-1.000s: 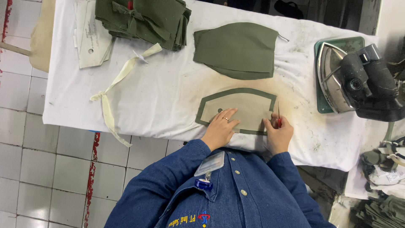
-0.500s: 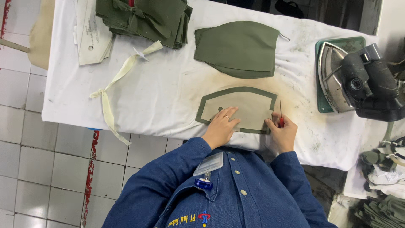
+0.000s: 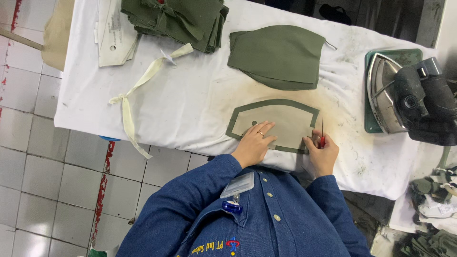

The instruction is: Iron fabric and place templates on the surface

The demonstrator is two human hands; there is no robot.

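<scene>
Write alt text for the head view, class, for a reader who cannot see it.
A person's left hand presses a beige template flat on a green fabric piece on a white table, while the right hand holds a red-handled pointed tool at its edge. An iron sits to the right; folded green fabric lies beyond.

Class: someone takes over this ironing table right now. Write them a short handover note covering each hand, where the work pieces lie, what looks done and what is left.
Left hand: flat on the beige template, pressing it down.
Right hand: grips a red-handled pointed tool at the template's right edge.
The template lies on an olive fabric piece whose margin shows all round.
A stack of olive pieces lies behind; the iron rests on its green mat, right.
Done: template laid and held on the fabric.
Left: the margin still lies flat, unfolded; the iron is untouched.
</scene>
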